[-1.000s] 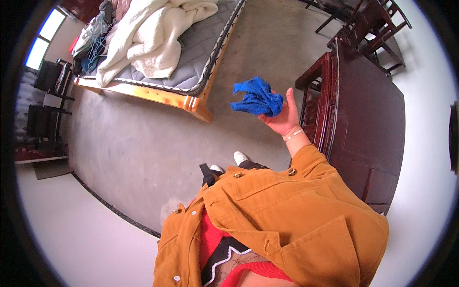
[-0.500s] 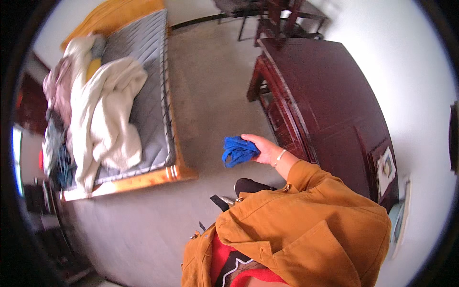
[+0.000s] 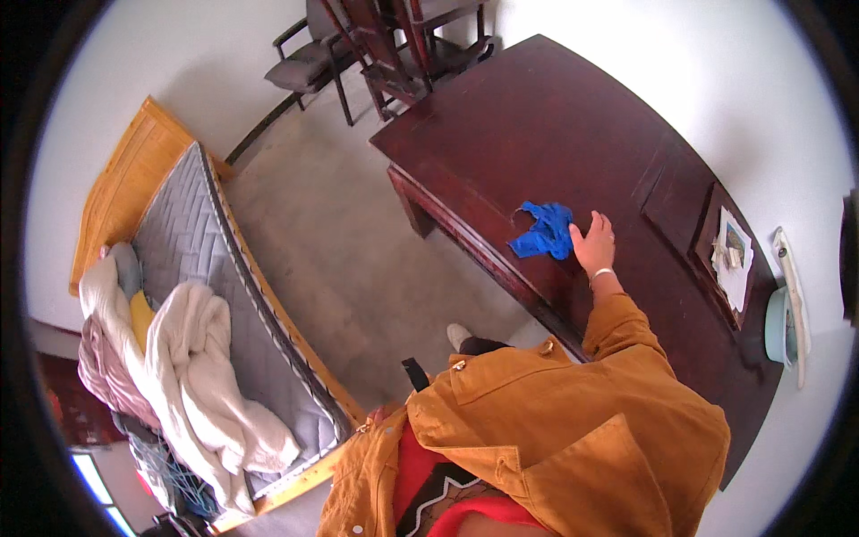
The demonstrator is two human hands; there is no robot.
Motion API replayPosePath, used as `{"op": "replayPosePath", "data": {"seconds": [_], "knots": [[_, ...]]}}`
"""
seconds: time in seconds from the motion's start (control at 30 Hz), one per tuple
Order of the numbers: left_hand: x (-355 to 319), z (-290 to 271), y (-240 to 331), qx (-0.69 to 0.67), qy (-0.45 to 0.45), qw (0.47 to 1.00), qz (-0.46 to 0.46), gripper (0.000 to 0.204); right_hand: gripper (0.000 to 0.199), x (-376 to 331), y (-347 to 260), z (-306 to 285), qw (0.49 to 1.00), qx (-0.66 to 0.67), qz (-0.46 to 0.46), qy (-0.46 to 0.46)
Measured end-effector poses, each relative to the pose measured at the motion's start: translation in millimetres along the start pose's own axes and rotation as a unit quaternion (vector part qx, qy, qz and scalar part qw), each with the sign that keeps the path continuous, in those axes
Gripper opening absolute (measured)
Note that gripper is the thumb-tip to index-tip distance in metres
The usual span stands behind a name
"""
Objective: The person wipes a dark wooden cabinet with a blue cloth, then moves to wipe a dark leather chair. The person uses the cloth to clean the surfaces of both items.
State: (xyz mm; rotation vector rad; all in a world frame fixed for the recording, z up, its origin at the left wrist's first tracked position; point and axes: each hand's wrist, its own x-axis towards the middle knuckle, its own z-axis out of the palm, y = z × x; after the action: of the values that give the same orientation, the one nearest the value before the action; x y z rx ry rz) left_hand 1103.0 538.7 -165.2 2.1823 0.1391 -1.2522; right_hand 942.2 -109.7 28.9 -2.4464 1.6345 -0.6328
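A crumpled blue cloth [image 3: 544, 234] lies on the dark red-brown wooden table [image 3: 564, 134], close to its left long edge. My right hand [image 3: 594, 249] is just to the right of it, fingers apart and holding nothing; the thumb side is at the cloth's edge, and whether it still touches cannot be made out. A pale bracelet [image 3: 602, 273] circles that wrist below the orange-brown sleeve. Of my left hand only a small skin-coloured patch [image 3: 383, 414] seems to show past the jacket's edge; its fingers are hidden.
A wooden bed [image 3: 134, 179] with a grey mattress stands left, bearing a cream blanket [image 3: 192, 358] and other bedding. Dark chairs [image 3: 309, 67] are beyond the table's far end. A tray with papers [image 3: 732, 251] lies on the table's right; a pale blue basin [image 3: 780, 327] is by the wall.
My right hand has moved from over the floor to the table and opened, leaving the blue cloth on the tabletop. The view has turned toward the table.
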Motion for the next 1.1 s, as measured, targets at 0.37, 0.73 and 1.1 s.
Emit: {"op": "replayPosePath", "data": {"seconds": [0.37, 0.73, 1.1], "knots": [[84, -103, 124, 0.016, 0.005, 0.999, 0.038, 0.034, 0.063, -11, -123, 70, 0.993, -0.056, -0.102, -0.032], [275, -344, 160, 0.070, 0.015, 0.997, -0.002, 0.033, 0.063, 79, -334, 183, 0.991, -0.125, 0.028, -0.023], [347, -425, 503, 0.009, -0.013, 0.966, 0.259, 0.039, 0.059, 100, -447, 222, 0.991, -0.103, 0.080, -0.024]]}}
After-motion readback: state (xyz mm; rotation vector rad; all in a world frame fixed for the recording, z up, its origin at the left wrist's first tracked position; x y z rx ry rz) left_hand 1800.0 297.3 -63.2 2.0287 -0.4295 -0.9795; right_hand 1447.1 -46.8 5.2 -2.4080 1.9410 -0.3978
